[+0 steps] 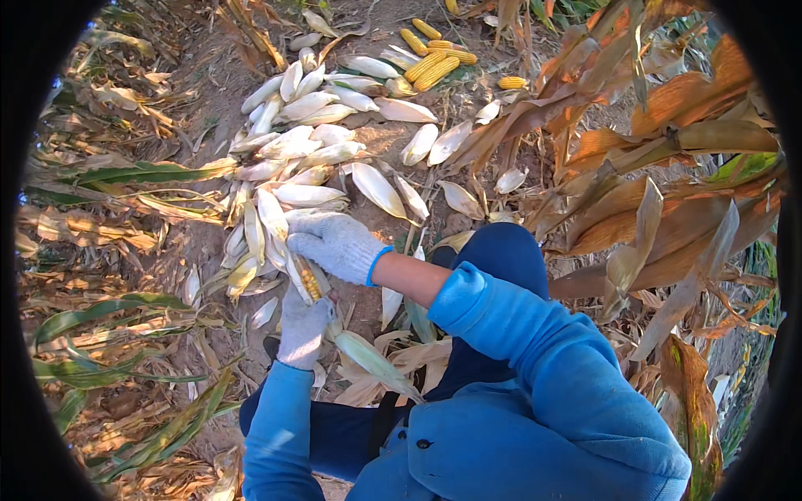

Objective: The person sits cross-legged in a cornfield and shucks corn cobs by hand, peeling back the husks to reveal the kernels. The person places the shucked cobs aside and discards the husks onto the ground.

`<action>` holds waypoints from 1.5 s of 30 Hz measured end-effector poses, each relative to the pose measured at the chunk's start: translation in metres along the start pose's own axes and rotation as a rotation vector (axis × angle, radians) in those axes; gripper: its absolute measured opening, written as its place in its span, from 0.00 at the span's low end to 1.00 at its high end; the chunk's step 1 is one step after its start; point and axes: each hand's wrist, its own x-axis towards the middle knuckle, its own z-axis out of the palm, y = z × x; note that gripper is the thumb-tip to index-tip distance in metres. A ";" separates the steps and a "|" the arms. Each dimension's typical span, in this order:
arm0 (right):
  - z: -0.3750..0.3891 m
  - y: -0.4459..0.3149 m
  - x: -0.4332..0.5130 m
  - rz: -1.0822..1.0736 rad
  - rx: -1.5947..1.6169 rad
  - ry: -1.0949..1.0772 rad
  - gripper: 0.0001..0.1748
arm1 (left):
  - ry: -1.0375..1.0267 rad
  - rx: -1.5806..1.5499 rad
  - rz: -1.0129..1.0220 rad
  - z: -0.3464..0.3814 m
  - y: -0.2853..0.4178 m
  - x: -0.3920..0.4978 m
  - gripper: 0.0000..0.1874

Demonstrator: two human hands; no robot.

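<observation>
A partly husked ear of corn (310,283) shows a strip of yellow kernels between pale husk leaves. Its lower end is in the grip of my left hand (302,332), which wears a light knit work glove. My right hand (335,246), in a similar glove with a blue cuff edge, is closed at the husk by the upper end; the fingertips are partly hidden. Just beyond both hands lies a heap of corn ears in pale husks (307,150). A greenish husk (369,357) hangs below my left hand, above my bent legs.
Several bare yellow cobs (437,72) lie on the soil at the top. Dry corn stalks and leaves (689,206) crowd in on the right. More leaves, some green (106,313), spread along the left. Loose husks (426,357) lie between my legs.
</observation>
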 end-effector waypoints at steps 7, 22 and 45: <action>-0.005 0.007 0.007 -0.026 0.021 0.046 0.15 | -0.044 -0.045 0.037 0.014 0.014 0.004 0.20; 0.013 0.008 -0.006 0.058 0.000 0.162 0.18 | -0.113 -0.324 -0.065 0.027 -0.007 -0.007 0.21; 0.013 0.018 -0.012 0.163 0.471 -0.069 0.10 | -0.019 -0.250 -0.066 0.024 -0.037 -0.022 0.25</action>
